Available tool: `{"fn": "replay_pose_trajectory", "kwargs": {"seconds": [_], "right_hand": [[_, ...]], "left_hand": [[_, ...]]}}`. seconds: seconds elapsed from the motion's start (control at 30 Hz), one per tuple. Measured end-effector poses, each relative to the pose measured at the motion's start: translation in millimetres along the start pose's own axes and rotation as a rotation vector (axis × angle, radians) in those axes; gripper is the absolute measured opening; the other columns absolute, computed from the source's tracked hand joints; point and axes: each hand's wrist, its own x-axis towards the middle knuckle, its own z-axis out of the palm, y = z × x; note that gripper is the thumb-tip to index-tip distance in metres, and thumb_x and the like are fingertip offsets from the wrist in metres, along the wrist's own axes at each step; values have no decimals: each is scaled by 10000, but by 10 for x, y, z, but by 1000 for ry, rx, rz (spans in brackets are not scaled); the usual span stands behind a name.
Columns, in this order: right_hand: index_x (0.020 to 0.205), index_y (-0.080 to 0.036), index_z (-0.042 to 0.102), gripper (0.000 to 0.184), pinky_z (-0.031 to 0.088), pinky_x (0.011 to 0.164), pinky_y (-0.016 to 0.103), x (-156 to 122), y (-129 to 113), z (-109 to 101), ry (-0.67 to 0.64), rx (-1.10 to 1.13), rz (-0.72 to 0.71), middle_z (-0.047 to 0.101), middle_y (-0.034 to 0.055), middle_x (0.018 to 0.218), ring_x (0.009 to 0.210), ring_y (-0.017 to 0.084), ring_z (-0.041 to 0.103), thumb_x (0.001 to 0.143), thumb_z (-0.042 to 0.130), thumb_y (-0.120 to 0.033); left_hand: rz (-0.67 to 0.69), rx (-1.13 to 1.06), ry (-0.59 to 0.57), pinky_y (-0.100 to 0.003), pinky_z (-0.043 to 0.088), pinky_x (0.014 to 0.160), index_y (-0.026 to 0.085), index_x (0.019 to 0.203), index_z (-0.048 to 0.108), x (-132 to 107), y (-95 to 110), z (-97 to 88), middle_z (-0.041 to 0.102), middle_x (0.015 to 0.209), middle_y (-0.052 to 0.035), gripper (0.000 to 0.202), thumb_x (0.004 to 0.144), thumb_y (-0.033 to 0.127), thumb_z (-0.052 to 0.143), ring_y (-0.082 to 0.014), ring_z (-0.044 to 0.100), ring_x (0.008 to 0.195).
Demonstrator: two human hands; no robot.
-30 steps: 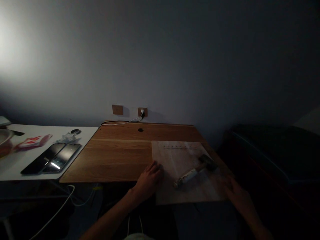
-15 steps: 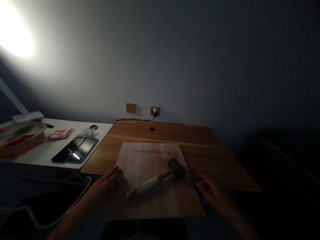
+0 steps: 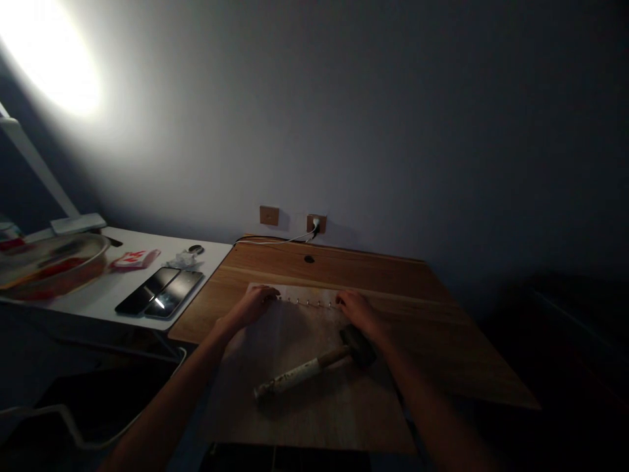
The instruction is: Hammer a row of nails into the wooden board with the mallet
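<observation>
On a pale wooden board (image 3: 304, 413) stands a row of small shiny metal pins (image 3: 308, 303), maybe nails or hooks; they are too small to tell. My left hand (image 3: 255, 303) is at the row's left end, fingers curled down over the board's far edge area. At the right end, my right hand (image 3: 357, 309) has its fingers bent together beside the last visible pin. Both sets of fingertips hide whatever is under them. A mallet with a dark head (image 3: 358, 346) and a white-wrapped handle (image 3: 292, 377) lies slantwise on the board, below the hands, touched by neither palm.
The board rests on a brown wooden table (image 3: 393, 269) against the wall. To the left, a white table (image 3: 120, 237) carries two dark phones (image 3: 171, 295), a red-and-white packet (image 3: 135, 260), a large bowl (image 3: 101, 252) and a lamp (image 3: 44, 170). A plug (image 3: 316, 224) sits in the wall socket.
Both my hands have moved from the board's sides up to the two ends of the pin row. The view has shifted slightly; the mallet still lies on the board.
</observation>
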Motion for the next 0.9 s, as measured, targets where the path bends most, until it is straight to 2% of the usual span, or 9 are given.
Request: {"fn": "replay_pose_trajectory", "kwargs": {"seconds": [0.1,0.2,0.3,0.43,0.63,0.77,0.9], "right_hand": [[1036,-172,708,311,427,937,295,16,2,6,4,-4,-26,711,112,1107,1047,197,627,883,477,-28],[1098,-178,700,345,419,967,297,45,-60,-8,5,1,-55,701,105,1146,1087,195,617,876,483,-27],[1013,-174,728,265,435,946,279,72,-139,-3,-38,6,-98,726,86,1062,1046,191,638,865,548,-49],[935,-159,744,246,449,909,264,98,-205,-25,-61,-5,-130,720,94,1017,1000,190,652,851,554,-27],[978,-159,756,283,436,950,272,200,-322,-87,-38,-5,-159,715,104,1075,1033,187,651,876,527,-27],[956,-162,776,259,452,956,281,258,-444,-17,-78,-2,-156,761,104,1033,1034,203,679,856,569,-43],[980,-146,787,274,464,952,278,250,-532,18,-105,-7,-149,774,123,1058,1048,214,692,833,583,-39]], "left_hand": [[-11,-48,-11,-233,524,809,172,1084,738,20,-52,-34,773,984,-56,337,834,69,537,-165,707,886],[-14,-8,-36,-226,511,781,166,1088,739,55,-57,-47,770,916,-52,280,853,144,588,-166,700,838],[36,65,-64,-220,490,796,179,1071,748,118,-25,-26,754,942,-59,238,876,199,612,-163,684,858],[117,150,-113,-216,462,770,179,904,750,182,56,-9,713,940,-62,175,916,205,577,-155,658,849],[61,165,-25,-242,450,743,178,851,695,223,198,-20,678,912,-53,182,905,346,653,-166,624,823],[104,106,-89,-232,449,751,174,836,703,239,227,29,683,890,-53,147,913,228,590,-157,618,814],[146,97,-115,-232,450,761,162,832,723,243,248,54,679,858,-60,204,894,134,531,-155,622,804]]}}
